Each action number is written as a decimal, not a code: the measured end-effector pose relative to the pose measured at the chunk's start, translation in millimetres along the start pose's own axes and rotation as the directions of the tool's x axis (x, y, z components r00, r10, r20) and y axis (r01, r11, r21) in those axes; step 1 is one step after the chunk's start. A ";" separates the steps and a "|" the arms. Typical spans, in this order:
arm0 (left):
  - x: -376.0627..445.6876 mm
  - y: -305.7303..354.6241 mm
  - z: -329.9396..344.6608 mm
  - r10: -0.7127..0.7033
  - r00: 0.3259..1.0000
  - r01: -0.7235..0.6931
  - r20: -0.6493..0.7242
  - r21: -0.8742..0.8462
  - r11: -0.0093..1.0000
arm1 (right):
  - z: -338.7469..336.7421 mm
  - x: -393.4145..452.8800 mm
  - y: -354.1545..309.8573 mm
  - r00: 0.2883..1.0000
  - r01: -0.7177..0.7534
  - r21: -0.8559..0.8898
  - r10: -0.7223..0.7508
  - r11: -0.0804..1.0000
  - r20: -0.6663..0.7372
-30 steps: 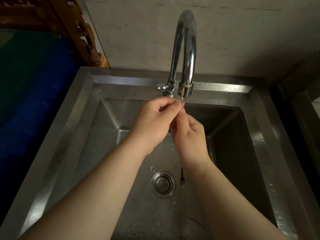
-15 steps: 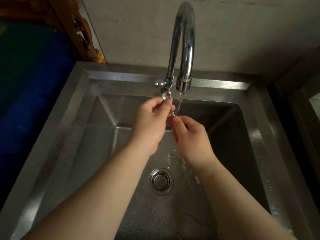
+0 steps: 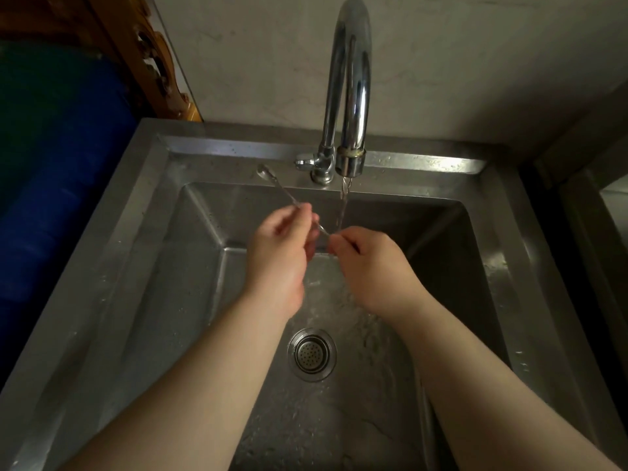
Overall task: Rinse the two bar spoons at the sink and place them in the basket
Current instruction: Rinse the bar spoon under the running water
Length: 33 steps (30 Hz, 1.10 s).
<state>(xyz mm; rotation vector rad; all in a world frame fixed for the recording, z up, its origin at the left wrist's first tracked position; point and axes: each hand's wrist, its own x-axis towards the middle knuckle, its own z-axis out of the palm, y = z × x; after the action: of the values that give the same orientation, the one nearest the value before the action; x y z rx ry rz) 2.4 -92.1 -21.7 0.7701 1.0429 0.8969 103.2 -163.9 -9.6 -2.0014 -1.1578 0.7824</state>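
Note:
Over the steel sink (image 3: 190,232) both my hands hold one thin metal bar spoon (image 3: 278,186). My left hand (image 3: 282,246) pinches its stem, and the small bowl sticks out up-left near the sink's back ledge. My right hand (image 3: 370,260) pinches the stem's other end right under the thin water stream (image 3: 344,205) from the chrome tap (image 3: 351,96). A second spoon and a basket do not show in this view.
The round drain strainer (image 3: 312,354) sits in the wet basin below my wrists. A blue drum (image 3: 51,185) stands left of the sink, carved wood (image 3: 153,62) behind it. A tiled wall (image 3: 475,56) backs the tap.
The hands have drawn apart along the spoon: my left hand moved left, so the spoon's bowl now sticks far out up-left. A small fork-like item seen near the drain a second ago is out of sight.

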 end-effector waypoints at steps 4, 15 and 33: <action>-2.8 -8.7 -8.2 -0.012 0.999 0.012 -0.041 -0.017 1.000 | -0.3 13.2 -14.1 0.989 0.120 -0.185 -0.101 0.975 0.109; 4.6 -9.2 -19.9 -0.234 0.950 0.151 -0.205 -0.354 0.923 | -39.1 12.2 -4.5 0.991 0.128 -0.290 -0.114 0.949 0.062; -22.9 -60.7 -4.7 -0.691 0.723 0.552 0.022 -0.620 0.558 | -8.4 7.3 -35.3 0.986 0.140 0.066 -0.134 0.988 -0.095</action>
<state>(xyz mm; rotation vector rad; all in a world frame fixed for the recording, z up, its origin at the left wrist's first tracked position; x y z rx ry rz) 7.5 -138.4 -67.1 -0.2696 1.0423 0.6119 95.8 -146.5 22.2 -1.8570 -1.1836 0.6479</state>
